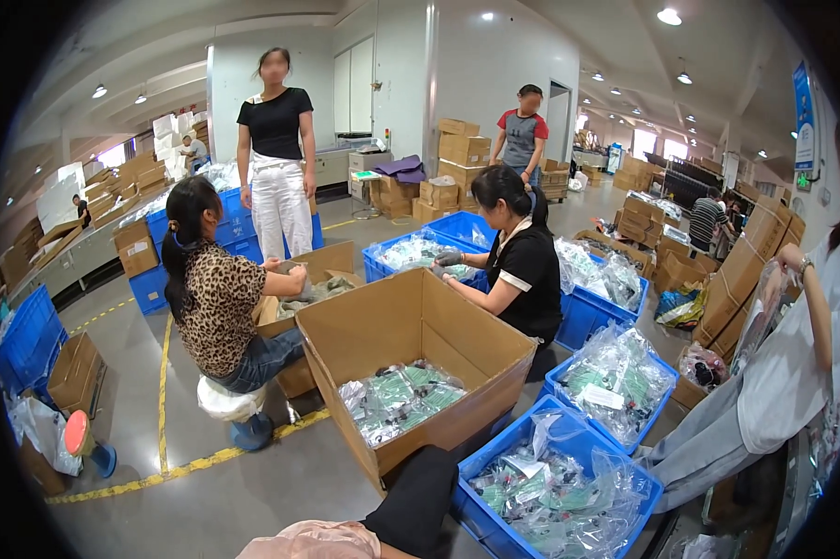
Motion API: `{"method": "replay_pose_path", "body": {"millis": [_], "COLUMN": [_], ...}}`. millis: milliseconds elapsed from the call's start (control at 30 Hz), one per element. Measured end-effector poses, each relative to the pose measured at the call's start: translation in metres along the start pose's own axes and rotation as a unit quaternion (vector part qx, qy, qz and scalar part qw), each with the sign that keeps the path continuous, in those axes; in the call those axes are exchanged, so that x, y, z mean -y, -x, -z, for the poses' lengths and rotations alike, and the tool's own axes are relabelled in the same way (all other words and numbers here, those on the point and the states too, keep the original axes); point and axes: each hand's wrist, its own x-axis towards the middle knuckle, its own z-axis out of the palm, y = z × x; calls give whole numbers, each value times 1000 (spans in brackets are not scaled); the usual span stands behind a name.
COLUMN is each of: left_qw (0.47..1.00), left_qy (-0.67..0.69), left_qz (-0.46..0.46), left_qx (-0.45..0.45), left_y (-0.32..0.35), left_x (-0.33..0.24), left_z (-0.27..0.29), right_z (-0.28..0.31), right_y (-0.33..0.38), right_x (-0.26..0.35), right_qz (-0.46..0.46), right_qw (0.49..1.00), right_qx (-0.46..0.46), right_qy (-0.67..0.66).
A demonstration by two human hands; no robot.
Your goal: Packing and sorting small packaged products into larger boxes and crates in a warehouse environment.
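Wearer's hands: neither is visible. Only a black sleeve (418,503) and a pinkish fold show at 6 o'clock, so I cannot tell whether the hands are clenched, released or holding anything.

Progress, by judgement: early to middling. The large cardboard box (457,345) at centre has only a shallow layer of clear packets with green contents (399,396) on its floor, with most of its depth unused.

Containers, in descending size:
- Blue crate (480,524) at 5 o'clock, just beside the box: heaped with similar packets and loose plastic bags.
- Second blue crate (558,374) at 4 o'clock: piled above its rim.
- Rear blue crate (462,224) at 12 o'clock: packets, and a seated co-worker's gloved hands in it.
- Small cardboard box (331,256) at 10 o'clock: grey-green items, another co-worker reaching in.
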Motion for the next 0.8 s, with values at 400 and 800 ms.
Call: {"method": "replay_pose_path", "body": {"millis": [400,800], "left_qw": [999,1000], "left_qy": [6,-22], "left_qz": [17,-12], "left_qx": [35,-1], "left_y": [-7,-7], "left_x": [9,-6], "left_z": [12,35], "right_z": [-36,-98], "right_y": [20,65], "right_x": [19,49], "right_qz": [-31,-25], "right_qw": [999,987], "right_qx": [-29,-67], "right_qy": [-7,141]}}
